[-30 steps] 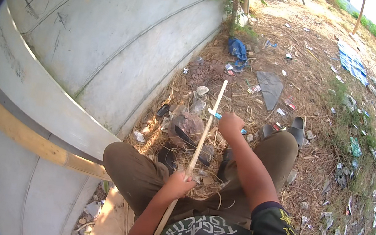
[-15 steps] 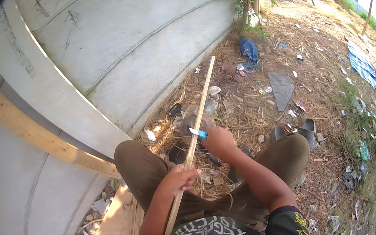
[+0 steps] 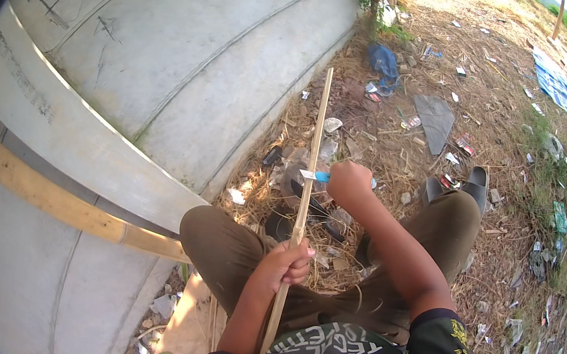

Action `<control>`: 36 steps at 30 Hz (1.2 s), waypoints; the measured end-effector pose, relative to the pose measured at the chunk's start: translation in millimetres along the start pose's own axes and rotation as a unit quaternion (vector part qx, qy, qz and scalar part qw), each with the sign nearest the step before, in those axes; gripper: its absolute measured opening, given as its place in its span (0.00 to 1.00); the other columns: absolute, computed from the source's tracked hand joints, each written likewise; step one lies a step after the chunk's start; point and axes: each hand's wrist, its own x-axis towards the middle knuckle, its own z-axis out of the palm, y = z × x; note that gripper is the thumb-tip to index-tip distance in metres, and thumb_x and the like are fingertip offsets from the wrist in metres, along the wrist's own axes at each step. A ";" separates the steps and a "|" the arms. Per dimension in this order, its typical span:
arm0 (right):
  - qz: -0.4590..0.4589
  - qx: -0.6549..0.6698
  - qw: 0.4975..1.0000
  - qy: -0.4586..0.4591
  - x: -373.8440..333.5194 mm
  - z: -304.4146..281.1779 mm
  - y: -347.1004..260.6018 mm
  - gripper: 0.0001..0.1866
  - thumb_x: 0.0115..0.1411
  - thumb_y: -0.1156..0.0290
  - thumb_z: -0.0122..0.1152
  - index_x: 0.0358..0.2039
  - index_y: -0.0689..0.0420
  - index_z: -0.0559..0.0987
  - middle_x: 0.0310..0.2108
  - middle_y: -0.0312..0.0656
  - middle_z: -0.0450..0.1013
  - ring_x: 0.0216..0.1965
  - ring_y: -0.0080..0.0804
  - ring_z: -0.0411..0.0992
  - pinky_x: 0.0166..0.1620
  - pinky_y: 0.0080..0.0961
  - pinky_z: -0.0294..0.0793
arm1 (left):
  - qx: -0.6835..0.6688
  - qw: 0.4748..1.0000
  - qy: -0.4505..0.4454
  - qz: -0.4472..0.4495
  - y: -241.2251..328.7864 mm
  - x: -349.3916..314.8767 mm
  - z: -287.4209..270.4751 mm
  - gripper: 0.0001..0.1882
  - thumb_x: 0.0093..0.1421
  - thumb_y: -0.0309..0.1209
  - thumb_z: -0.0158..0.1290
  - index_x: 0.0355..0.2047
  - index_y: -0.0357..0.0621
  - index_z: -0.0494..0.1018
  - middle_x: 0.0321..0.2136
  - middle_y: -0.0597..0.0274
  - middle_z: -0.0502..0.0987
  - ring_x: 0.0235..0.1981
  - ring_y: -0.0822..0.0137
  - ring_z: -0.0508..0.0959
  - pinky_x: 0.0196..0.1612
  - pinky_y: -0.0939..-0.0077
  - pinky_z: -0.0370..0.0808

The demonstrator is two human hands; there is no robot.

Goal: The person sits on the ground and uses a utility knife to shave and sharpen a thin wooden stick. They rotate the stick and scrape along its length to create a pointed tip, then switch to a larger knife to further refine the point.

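My left hand (image 3: 291, 262) is wrapped round the lower part of a long, thin wooden strip (image 3: 319, 124). The strip runs from my torso up and away from me, between my bent knees. In my right hand (image 3: 350, 184) is a blue-handled utility knife (image 3: 322, 177), gripped in a fist. Its pale blade lies across the strip, well above my left hand, and appears to touch it. The fingers of the right hand hide most of the knife's handle.
A grey panel wall (image 3: 194, 41) rises at the left, with a bamboo pole (image 3: 64, 193) along it. Dry straw and scattered litter cover the ground. Farther off lie a blue plastic bag (image 3: 384, 66), a grey flat piece (image 3: 434, 123) and a blue tarp (image 3: 555, 83).
My right hand and the knife have moved a little up the strip, away from me. The strip stands slightly more upright; my left hand keeps its hold. The whole view has shifted slightly.
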 end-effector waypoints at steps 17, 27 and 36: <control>0.129 0.067 0.989 0.013 22.1 -22.6 40.1 0.09 0.54 0.70 0.60 0.31 0.58 0.86 0.32 0.50 0.82 0.35 0.49 0.83 0.36 0.41 0.82 | 0.031 0.996 -0.010 -0.077 -2.2 -6.1 17.7 0.18 0.66 0.26 0.52 0.24 0.56 0.56 0.13 0.79 0.51 0.09 0.83 0.51 0.12 0.83 0.47; 0.298 0.264 0.901 0.173 44.6 -13.6 144.3 0.17 0.60 0.61 0.60 0.27 0.65 0.80 0.18 0.46 0.74 0.21 0.39 0.75 0.28 0.41 0.75 | 0.117 0.989 0.013 -0.095 -35.6 -54.8 16.2 0.15 0.67 0.29 0.56 0.27 0.51 0.60 0.14 0.77 0.57 0.11 0.82 0.55 0.14 0.83 0.52; 0.081 0.797 0.589 -0.107 -6.1 -75.2 28.8 0.14 0.65 0.60 0.64 0.29 0.55 0.73 0.10 0.26 0.53 0.09 0.17 0.52 0.16 0.21 0.51 | 0.310 0.942 0.103 0.081 7.2 -3.6 21.6 0.13 0.69 0.38 0.56 0.31 0.48 0.67 0.15 0.79 0.61 0.12 0.85 0.58 0.15 0.84 0.56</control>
